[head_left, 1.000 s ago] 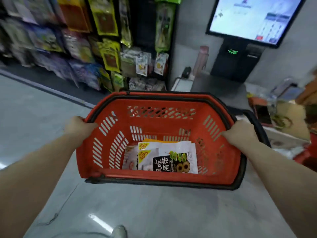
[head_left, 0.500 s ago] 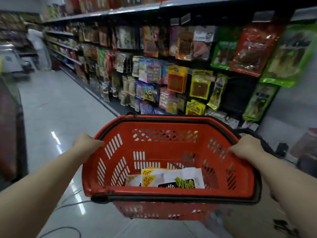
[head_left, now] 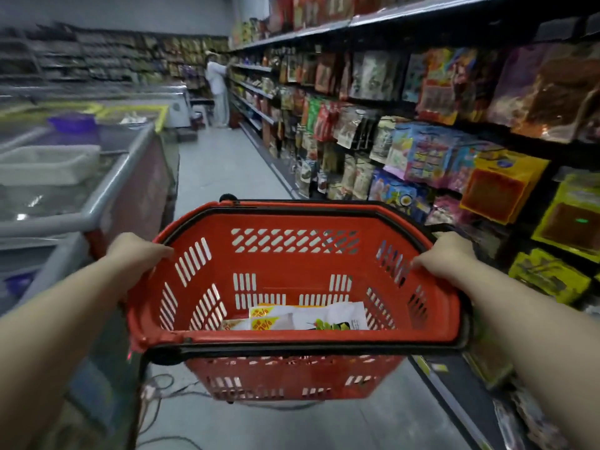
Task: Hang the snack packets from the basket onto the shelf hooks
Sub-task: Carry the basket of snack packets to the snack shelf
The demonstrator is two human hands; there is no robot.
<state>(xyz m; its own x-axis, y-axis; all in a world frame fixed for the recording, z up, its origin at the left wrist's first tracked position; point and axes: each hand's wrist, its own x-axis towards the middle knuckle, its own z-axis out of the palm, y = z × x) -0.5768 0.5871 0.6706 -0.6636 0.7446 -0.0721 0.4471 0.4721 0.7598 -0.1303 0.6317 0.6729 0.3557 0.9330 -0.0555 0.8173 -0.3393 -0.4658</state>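
Note:
I hold a red plastic basket (head_left: 292,254) with black handles in front of me at chest height. My left hand (head_left: 136,251) grips its left rim and my right hand (head_left: 446,258) grips its right rim. Several white snack packets (head_left: 305,316) with yellow labels lie flat on the basket's bottom, partly hidden by the near wall. The shelf with hooks (head_left: 422,131) runs along the right side, full of hanging packets.
A chest freezer (head_left: 97,196) with glass lids stands on the left, close to my left arm. The aisle floor (head_left: 220,170) runs ahead between freezer and shelf. A person in white (head_left: 217,89) stands far down the aisle. Cables lie on the floor under the basket.
My view has swung left from the checkout screen and counter to face down the aisle. The basket has stayed in both hands, and the freezer has come into view on the left.

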